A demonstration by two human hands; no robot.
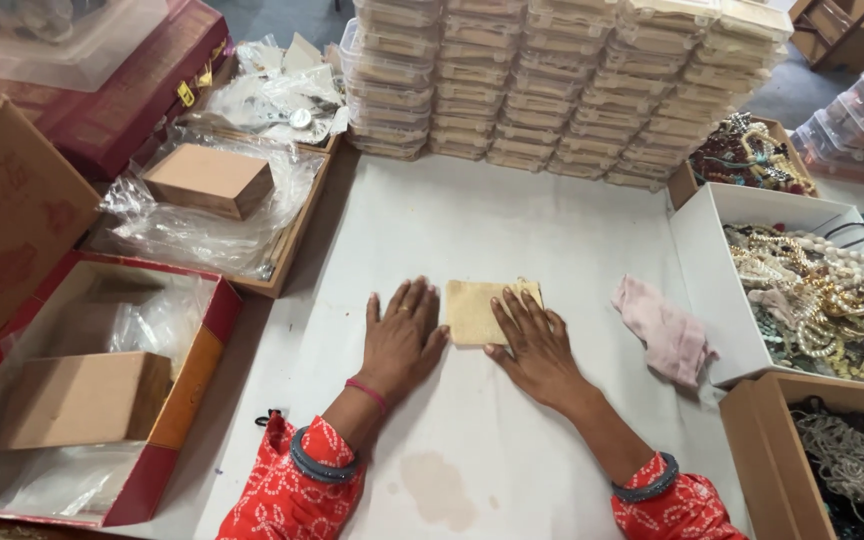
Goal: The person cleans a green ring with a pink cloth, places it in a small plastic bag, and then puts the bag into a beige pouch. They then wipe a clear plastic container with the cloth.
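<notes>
A small tan cloth pouch (474,308) lies flat on the white sheet (512,220) in the middle. My right hand (534,340) presses flat on the pouch's right side, fingers spread. Beside the pouch's left edge my left hand (402,335) rests palm-down on the sheet, fingers apart, holding nothing. Both wrists wear bangles under red patterned sleeves.
A pink rag (667,335) lies right of the pouch. White box (702,260) and cardboard boxes (767,445) at right hold tangled bead jewellery. Stacked clear plastic cases (552,90) fill the back. Red trays (187,390) with brown boxes (82,400) and plastic bags sit left.
</notes>
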